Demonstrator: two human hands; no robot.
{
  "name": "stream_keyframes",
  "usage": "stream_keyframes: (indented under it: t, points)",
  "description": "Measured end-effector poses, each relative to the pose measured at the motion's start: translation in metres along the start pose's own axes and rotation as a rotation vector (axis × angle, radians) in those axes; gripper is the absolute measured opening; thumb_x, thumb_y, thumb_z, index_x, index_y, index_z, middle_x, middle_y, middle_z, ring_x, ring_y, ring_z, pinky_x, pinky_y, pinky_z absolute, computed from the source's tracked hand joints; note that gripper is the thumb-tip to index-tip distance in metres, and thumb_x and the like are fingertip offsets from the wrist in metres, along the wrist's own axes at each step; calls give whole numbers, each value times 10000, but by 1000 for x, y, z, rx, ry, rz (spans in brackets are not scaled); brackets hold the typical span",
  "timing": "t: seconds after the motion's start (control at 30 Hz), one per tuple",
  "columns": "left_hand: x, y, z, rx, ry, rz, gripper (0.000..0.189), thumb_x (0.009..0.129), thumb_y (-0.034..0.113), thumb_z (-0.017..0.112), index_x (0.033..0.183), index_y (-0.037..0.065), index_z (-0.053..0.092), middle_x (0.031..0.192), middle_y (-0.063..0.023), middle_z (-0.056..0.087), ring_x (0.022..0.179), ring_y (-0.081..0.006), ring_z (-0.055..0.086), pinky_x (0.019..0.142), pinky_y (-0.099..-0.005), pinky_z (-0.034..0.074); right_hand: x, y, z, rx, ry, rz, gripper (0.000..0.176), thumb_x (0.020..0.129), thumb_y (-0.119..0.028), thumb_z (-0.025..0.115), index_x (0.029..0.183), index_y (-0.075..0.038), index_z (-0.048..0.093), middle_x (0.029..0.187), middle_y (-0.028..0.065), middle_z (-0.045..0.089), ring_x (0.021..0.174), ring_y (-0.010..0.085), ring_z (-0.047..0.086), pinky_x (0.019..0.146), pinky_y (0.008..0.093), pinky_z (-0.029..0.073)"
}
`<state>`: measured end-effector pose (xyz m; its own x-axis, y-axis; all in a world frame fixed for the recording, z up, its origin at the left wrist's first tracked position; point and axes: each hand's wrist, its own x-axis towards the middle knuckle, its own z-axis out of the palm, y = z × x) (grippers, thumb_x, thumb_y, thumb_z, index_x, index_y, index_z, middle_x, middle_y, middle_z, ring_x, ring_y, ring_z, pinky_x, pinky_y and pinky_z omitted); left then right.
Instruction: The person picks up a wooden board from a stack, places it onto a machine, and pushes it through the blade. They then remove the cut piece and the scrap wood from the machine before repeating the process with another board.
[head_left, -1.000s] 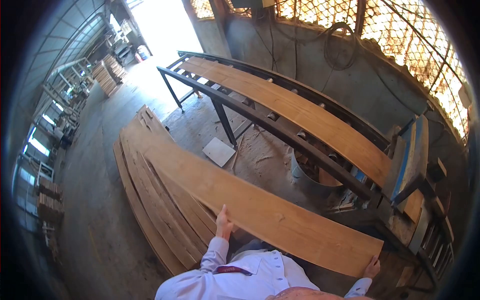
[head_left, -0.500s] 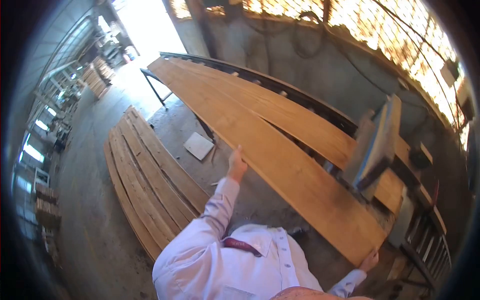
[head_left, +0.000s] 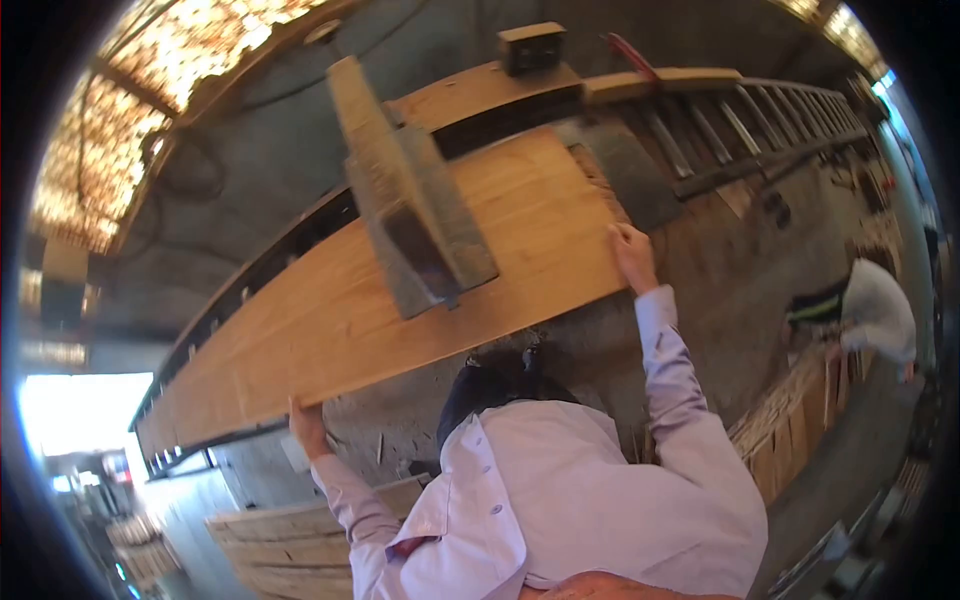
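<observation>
A long, wide wooden plank (head_left: pixel 330 325) runs from the far left to the middle of the head view, passing beneath the boxy arm of a machine (head_left: pixel 405 215). My left hand (head_left: pixel 310 428) grips the plank's near edge, its fingers partly hidden by the wood. At the plank's right end, my right hand (head_left: pixel 633 258) is closed on the near corner. The underside of the arm, where it meets the board, is hidden.
Behind the plank runs a roller rail (head_left: pixel 245 292). A ladder-like metal roller frame (head_left: pixel 740 120) extends to the right. More boards (head_left: pixel 285 545) lie low at left. Another person (head_left: pixel 875 310) bends over stacked wood (head_left: pixel 800 430) at right.
My view has swung to the right. The plank, earlier in front of the machine arm, now lies beneath it. Both hands still hold the plank.
</observation>
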<state>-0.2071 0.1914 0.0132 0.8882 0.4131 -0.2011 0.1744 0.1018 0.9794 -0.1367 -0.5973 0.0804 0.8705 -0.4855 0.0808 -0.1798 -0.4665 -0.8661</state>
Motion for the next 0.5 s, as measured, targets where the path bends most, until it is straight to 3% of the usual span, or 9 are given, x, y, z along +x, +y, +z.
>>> stream_keyframes:
  t: [0.03, 0.07, 0.17, 0.27, 0.3, 0.4, 0.43, 0.5]
  points:
    - [9, -2, 0, -15, 3, 17, 446, 1023, 339, 552, 1345, 32, 536, 1311, -139, 612, 1193, -307, 591, 967, -467, 514, 7, 1, 5, -23, -8, -25, 371, 949, -345, 595, 996, 9, 693, 868, 179, 706, 798, 270, 676, 734, 374, 505]
    - [11, 7, 10, -492, 18, -143, 440, 1018, 309, 568, 1347, 19, 532, 1335, -150, 600, 1209, -319, 582, 972, -475, 514, 14, -3, 9, -28, 11, -11, 367, 953, -347, 588, 1006, -1, 697, 890, 188, 705, 815, 290, 681, 735, 380, 506]
    - [39, 10, 14, -536, 79, -177, 457, 999, 277, 610, 1352, 4, 514, 1313, -136, 607, 1200, -315, 586, 955, -491, 525, 43, -3, 32, -29, 19, -34, 371, 963, -357, 576, 1020, -13, 704, 923, 187, 710, 840, 315, 687, 746, 397, 507]
    - [62, 11, 19, -413, 159, -214, 387, 1002, 319, 602, 1280, 52, 573, 1241, -119, 656, 1105, -279, 645, 923, -448, 548, 77, -7, 47, -72, -49, -5, 374, 973, -349, 573, 1051, -10, 710, 987, 185, 721, 950, 313, 688, 814, 389, 511]
    - [76, 19, 23, -358, 234, -228, 405, 990, 355, 621, 1254, 50, 578, 1194, -130, 676, 1028, -288, 680, 832, -423, 582, 94, -12, 57, -91, -83, 18, 374, 976, -344, 573, 1065, -8, 712, 1017, 186, 724, 1003, 311, 688, 845, 382, 513]
    - [93, 48, 33, -56, 81, -337, 444, 976, 387, 638, 1237, 33, 576, 1116, -170, 695, 961, -305, 703, 787, -382, 593, 146, -11, 64, 11, -154, -213, 383, 975, -366, 578, 1099, -30, 713, 1107, 182, 705, 1089, 316, 654, 911, 396, 491]
    - [98, 61, 35, 34, -6, -507, 575, 969, 424, 635, 1244, -68, 517, 1120, -222, 665, 889, -335, 719, 691, -343, 605, 155, -7, 68, -64, -121, -227, 398, 972, -373, 584, 1126, -25, 702, 1136, 185, 695, 1105, 320, 644, 931, 395, 483]
    - [104, 58, 38, 41, 4, -487, 565, 979, 432, 616, 1224, -70, 532, 1086, -244, 672, 911, -341, 715, 708, -348, 604, 169, -8, 77, -207, -41, -258, 435, 967, -386, 595, 1179, -16, 679, 1194, 189, 673, 1137, 328, 625, 970, 394, 466]
